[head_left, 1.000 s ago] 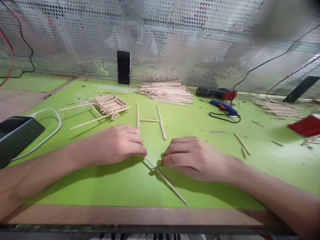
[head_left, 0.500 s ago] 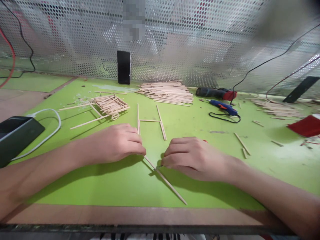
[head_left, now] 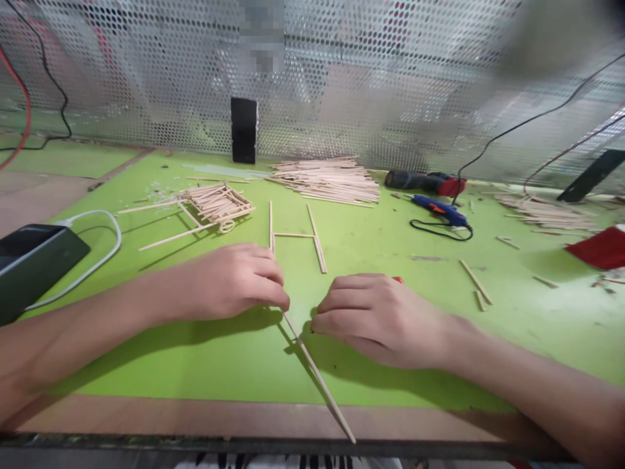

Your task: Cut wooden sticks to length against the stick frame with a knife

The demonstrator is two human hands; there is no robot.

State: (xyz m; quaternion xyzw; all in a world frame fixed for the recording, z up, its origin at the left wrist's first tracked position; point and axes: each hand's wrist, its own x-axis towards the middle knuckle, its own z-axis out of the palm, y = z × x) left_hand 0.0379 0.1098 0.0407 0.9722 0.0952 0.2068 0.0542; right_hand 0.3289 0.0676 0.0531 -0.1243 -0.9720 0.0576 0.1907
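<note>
**Two hands at one long stick on a green mat**

The work surface is a bright green mat [head_left: 205, 365] on a brown wooden bench [head_left: 195, 417]. A perforated metal screen [head_left: 390, 78] closes off the back, with cables hanging across it.

The left hand [head_left: 234, 281] is curled, its fingertips pinched narrow on the far end of a long stick [head_left: 317, 378]. The stick slants toward the near bench edge. The right hand [head_left: 375, 312] lies palm down with its fingers folded just beside the stick. Whether it touches or grips anything cannot be told.

Beyond the hands lie an H-shaped stick frame [head_left: 295, 234], a small stick crate [head_left: 217, 203] and a pile of sticks [head_left: 327, 179]. A black phone [head_left: 243, 130] stands upright against the screen. A blue glue gun [head_left: 439, 210] lies to the right, its markings too small to read.
</note>
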